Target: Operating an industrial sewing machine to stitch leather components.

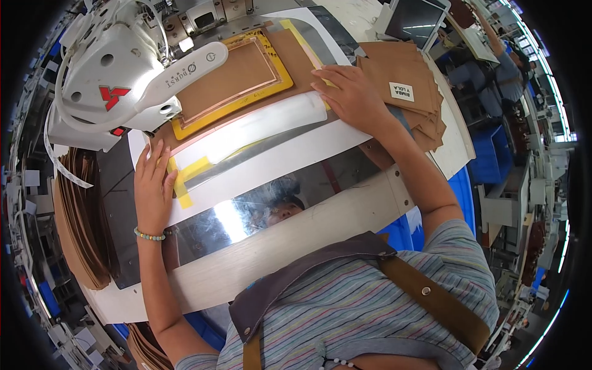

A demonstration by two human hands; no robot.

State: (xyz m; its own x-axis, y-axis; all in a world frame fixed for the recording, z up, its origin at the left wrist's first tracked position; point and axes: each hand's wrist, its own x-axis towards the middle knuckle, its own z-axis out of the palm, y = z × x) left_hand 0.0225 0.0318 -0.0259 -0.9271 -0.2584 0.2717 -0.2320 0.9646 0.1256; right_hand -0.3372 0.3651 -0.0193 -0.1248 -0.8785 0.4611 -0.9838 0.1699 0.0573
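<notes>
The left hand (154, 185) and right hand (356, 98) lay with fingers extended, visibly gripping nothing, at the left and right edges of the brown panel (291, 50), beneath the yellow frame (246, 100). Sound practice called for light, even pressure, panel flat.

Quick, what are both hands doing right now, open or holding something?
Left hand: open, at the left edge of the brown panel.
Right hand: open, at its right edge.

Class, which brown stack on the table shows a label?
The right stack, near the right hand: its white label faces up; the left stack shows none.
</notes>
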